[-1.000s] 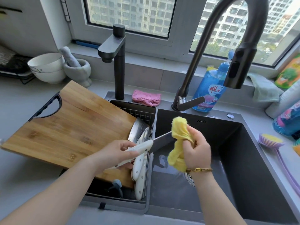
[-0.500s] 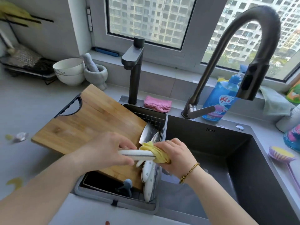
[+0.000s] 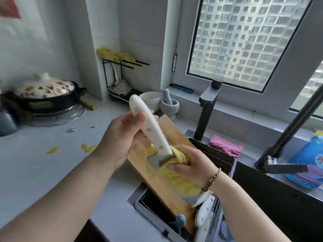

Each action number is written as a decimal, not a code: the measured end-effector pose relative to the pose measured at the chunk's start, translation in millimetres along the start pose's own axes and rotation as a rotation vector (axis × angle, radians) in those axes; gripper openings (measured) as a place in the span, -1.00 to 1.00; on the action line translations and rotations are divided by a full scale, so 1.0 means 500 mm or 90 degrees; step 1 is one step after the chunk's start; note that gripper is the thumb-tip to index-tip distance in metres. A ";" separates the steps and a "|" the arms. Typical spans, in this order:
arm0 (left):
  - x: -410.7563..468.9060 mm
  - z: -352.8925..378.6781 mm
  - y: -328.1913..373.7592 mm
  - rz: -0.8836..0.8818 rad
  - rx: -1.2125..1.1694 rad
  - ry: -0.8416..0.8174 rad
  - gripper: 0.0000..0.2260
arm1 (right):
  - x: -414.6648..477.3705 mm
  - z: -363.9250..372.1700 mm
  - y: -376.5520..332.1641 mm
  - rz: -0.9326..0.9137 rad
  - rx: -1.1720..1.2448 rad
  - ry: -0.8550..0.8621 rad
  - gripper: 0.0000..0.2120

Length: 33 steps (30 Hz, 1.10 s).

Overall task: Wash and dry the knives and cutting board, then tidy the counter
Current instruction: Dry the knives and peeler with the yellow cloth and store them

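Knife up in front of us now, hanging over the cutting board. Our left hand has its grip wrapped round the white handle with the thumb against it. The handle end points up and away, and the blade slants down to the right. Our right hand clenches a yellow cloth round the blade, just below where the handle ends. We see only a short bare stretch of steel there. The rest is buried in cloth, which trails down under the wrist.

The cutting board lies slanted beneath, far end toward the grey surface, near end down in the drain rack at the left of the sink. More white-handled knives sit in that rack, just beside the board's near end and under our right forearm.

Out on the surface to the left lie a few yellow scraps, well apart from the board. Farther back is a dark pot with a flowered lid. Behind the board we have white bowls and a stone mortar just beside them. A pink rag lies near the dark tap at the sink's back edge, and a blue soap bottle stands at far right. Everything is smeared with motion, so finer detail escapes us.
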State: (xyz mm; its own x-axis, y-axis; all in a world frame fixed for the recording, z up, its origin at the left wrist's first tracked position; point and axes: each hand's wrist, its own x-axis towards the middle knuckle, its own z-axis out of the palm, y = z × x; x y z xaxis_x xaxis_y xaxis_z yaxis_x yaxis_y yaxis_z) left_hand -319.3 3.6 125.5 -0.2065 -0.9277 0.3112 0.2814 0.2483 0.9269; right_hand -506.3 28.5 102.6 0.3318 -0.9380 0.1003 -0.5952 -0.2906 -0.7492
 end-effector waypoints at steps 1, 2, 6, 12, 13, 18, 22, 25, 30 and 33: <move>-0.007 -0.001 0.005 0.020 -0.009 0.046 -0.50 | 0.004 0.009 -0.003 -0.002 0.068 -0.017 -0.77; -0.017 -0.003 0.011 0.033 0.000 0.088 -0.51 | 0.005 0.017 -0.002 0.012 0.152 -0.020 -0.78; -0.057 -0.015 0.048 0.032 0.051 0.209 -0.70 | 0.001 0.034 -0.001 0.069 0.463 0.188 -0.87; -0.097 0.008 0.057 0.015 0.209 0.286 -0.79 | 0.025 0.089 -0.124 -0.357 0.143 0.331 -0.69; -0.099 0.008 0.060 0.016 0.194 0.312 -0.82 | 0.029 0.115 -0.136 -0.402 0.058 0.338 -0.62; -0.107 -0.030 0.084 0.009 0.095 0.430 -0.81 | 0.041 0.192 -0.123 -0.445 -0.180 0.366 -0.53; -0.105 -0.096 0.120 0.017 0.056 0.432 -0.85 | 0.058 0.231 -0.103 -0.466 -0.180 0.329 -0.58; -0.107 -0.153 0.131 0.014 0.054 0.424 -0.80 | 0.085 0.278 -0.141 -0.478 -0.103 0.247 -0.57; -0.119 -0.284 0.194 0.014 -0.048 0.378 -0.70 | 0.155 0.371 -0.251 -0.464 0.062 0.115 -0.59; -0.133 -0.377 0.238 0.090 -0.018 0.391 -0.79 | 0.211 0.427 -0.313 -0.472 0.085 0.103 -0.59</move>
State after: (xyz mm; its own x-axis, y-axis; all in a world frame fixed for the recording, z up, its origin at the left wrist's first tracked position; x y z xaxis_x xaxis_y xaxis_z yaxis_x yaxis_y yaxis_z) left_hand -95.3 42.4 175.4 0.4082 -0.8791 0.2460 0.2925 0.3812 0.8770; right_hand -222.0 15.6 90.7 0.4926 -0.5251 0.6939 -0.1611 -0.8387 -0.5203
